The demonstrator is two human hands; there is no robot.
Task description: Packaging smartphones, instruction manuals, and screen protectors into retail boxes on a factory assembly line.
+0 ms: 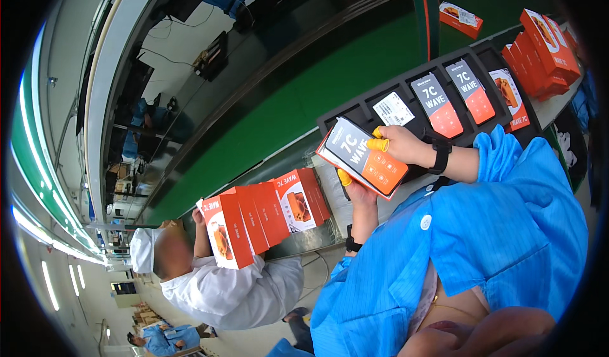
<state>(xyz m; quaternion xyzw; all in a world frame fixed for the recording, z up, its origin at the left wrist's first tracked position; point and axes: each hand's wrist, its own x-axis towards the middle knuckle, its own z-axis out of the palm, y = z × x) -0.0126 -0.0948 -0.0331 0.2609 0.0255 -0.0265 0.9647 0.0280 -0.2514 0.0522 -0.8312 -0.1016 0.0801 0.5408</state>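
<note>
A smartphone (361, 154) with a grey-and-orange printed film lies over an orange-and-white phone box (328, 151), held in front of my chest. My right hand (406, 146), with yellow finger cots, is closed on the phone's upper right edge. From below and the near side, my left hand (360, 195) grips the box; some of its fingers are hidden beneath. Beyond my right hand is a black tray (406, 81) with slots. It holds two similar phones (438, 103), a piece with a white label (393, 109) and an orange-and-white box (509, 97).
Stacked orange boxes (545, 52) stand at the far right. One box (461, 19) lies on the green conveyor belt (285, 97), near a green post (425, 14). At the left, a co-worker in white (222, 293) sits beside a row of orange boxes (260, 214), one hand at its end.
</note>
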